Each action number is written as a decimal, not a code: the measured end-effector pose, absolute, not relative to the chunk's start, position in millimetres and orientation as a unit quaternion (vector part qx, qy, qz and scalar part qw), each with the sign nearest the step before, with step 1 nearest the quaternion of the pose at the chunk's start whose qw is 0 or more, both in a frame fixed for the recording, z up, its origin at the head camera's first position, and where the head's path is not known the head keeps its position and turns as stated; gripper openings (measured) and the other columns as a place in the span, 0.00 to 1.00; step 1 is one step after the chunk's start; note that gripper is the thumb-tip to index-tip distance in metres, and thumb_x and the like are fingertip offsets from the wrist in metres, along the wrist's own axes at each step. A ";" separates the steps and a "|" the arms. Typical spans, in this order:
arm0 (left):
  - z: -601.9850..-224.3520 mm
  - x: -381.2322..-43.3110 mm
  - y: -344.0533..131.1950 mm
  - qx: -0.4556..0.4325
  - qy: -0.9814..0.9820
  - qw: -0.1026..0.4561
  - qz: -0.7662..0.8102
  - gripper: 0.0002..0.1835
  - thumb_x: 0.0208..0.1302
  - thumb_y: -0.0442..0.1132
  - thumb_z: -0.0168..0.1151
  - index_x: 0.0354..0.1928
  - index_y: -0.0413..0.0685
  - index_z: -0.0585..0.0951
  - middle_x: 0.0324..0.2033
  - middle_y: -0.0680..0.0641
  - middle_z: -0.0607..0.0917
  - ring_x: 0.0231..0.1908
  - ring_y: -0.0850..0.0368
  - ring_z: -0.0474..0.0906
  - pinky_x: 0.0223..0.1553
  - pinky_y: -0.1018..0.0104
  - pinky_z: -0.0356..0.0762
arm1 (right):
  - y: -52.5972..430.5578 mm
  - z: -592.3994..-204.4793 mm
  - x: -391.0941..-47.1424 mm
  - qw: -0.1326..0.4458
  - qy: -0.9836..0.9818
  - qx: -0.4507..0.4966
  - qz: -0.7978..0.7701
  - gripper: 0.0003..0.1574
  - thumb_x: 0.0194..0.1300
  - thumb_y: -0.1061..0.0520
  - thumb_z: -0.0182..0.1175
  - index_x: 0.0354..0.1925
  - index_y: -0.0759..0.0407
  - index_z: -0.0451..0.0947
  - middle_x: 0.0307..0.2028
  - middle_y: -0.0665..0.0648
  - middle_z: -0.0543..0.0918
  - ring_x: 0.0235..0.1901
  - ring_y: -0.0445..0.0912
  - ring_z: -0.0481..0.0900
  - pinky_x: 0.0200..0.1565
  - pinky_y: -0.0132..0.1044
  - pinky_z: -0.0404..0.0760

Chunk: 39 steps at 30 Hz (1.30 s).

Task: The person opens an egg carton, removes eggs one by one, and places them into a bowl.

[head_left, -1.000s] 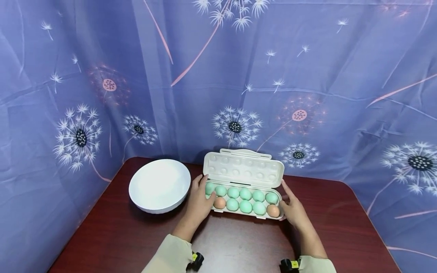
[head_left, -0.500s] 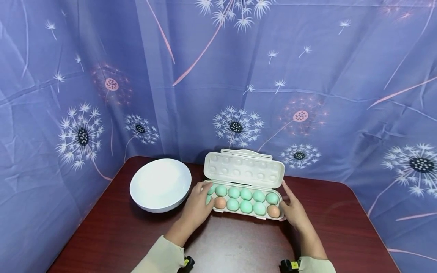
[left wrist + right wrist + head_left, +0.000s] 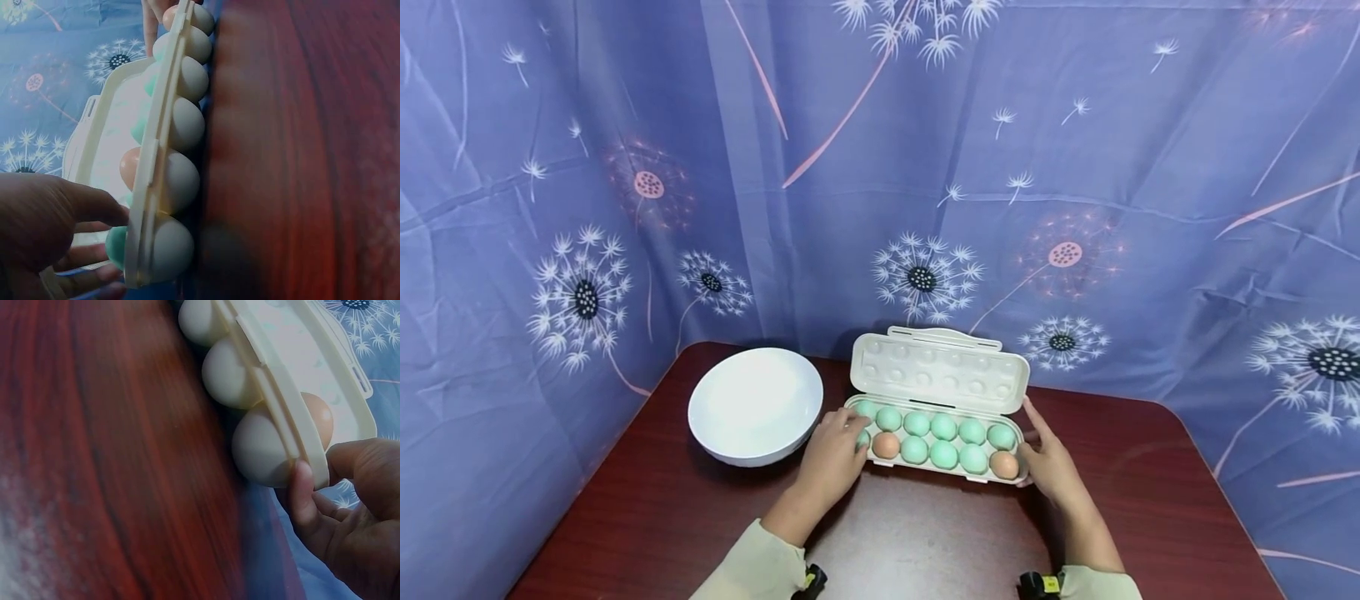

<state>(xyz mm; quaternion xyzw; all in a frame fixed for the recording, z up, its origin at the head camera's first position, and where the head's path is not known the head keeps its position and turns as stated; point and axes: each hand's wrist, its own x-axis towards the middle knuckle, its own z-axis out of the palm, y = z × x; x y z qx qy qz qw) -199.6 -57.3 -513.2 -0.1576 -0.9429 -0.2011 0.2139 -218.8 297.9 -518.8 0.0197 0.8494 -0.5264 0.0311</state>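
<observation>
A cream plastic egg carton (image 3: 925, 472) lies near the back of the table, its lid (image 3: 940, 372) tipped back. Green eggs (image 3: 943, 454) and two brown eggs (image 3: 1004, 465) fill its two rows. My left hand (image 3: 831, 457) is at the carton's left end, thumb and fingers around the green egg (image 3: 117, 244) in the front corner, which still sits low in its cup. At the other end my right hand (image 3: 1054, 473) grips the carton's edge, with a fingertip (image 3: 302, 475) under the rim beside a brown egg.
A large white bowl (image 3: 756, 404) stands left of the carton, close to my left hand. The dark red wooden table (image 3: 1142, 475) ends at a blue curtain (image 3: 820, 208) with dandelion prints, right behind the carton's lid.
My left hand has moved from the carton's left edge, drawing slightly back and closing its fingers around the front corner egg. The right hand keeps its grip; the carton stays put.
</observation>
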 end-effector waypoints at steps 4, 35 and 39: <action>-511.1 -198.2 -57.7 -0.139 -0.952 0.202 -0.186 0.17 0.56 0.40 0.74 0.48 0.46 0.87 0.45 0.46 0.84 0.44 0.46 0.79 0.45 0.53 0.78 | 298.9 -519.3 -219.6 0.034 0.852 0.023 -0.523 0.52 0.70 0.68 0.47 0.81 0.34 0.44 0.56 0.74 0.75 0.18 0.45 0.75 0.23 0.45 0.85; -502.5 -194.9 -57.6 -0.144 -0.941 0.236 -0.195 0.16 0.56 0.40 0.76 0.47 0.47 0.88 0.44 0.45 0.87 0.32 0.45 0.87 0.35 0.55 0.84 | 296.4 -520.0 -218.5 0.024 0.851 0.025 -0.524 0.51 0.70 0.70 0.47 0.81 0.37 0.44 0.55 0.75 0.75 0.23 0.47 0.79 0.22 0.46 0.85; -495.5 -191.4 -57.4 -0.143 -0.936 0.242 -0.210 0.17 0.57 0.41 0.75 0.49 0.45 0.87 0.45 0.44 0.86 0.30 0.47 0.86 0.32 0.57 0.84 | 296.3 -519.6 -218.4 0.024 0.853 0.026 -0.521 0.51 0.70 0.70 0.47 0.81 0.37 0.44 0.54 0.75 0.75 0.23 0.47 0.78 0.22 0.46 0.85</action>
